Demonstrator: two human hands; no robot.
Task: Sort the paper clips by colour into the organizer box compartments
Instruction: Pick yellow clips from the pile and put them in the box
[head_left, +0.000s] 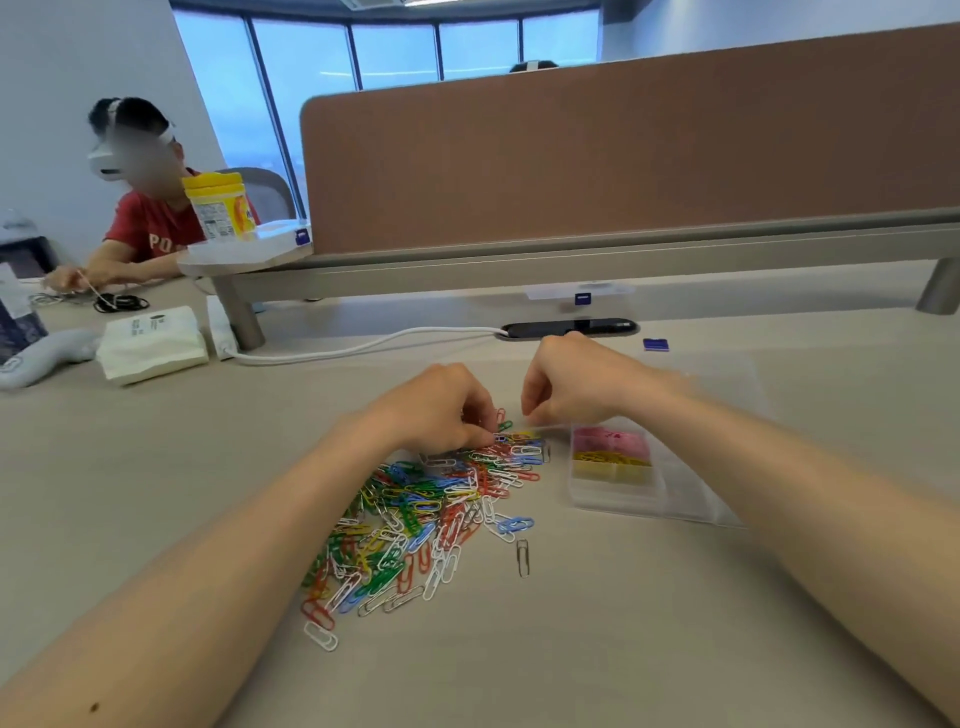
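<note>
A pile of paper clips (426, 519) in red, blue, green, yellow and white lies spread on the beige desk. My left hand (441, 405) rests at the pile's far edge, its fingertips pinching among the clips there. My right hand (566, 382) hovers just to the right with curled fingers; what it holds is too small to tell. A clear organizer box (618, 496) sits right of the pile, partly under my right forearm. One compartment holds pink clips (610, 439), the one nearer me holds yellow clips (610, 460).
A single grey clip (523, 557) lies apart near the pile. A white cable (363, 345) runs to a desk socket (571, 328). A tissue pack (150, 343) lies at left, where another person works. A brown partition (623, 150) stands behind. A small blue item (655, 344) lies beyond the box.
</note>
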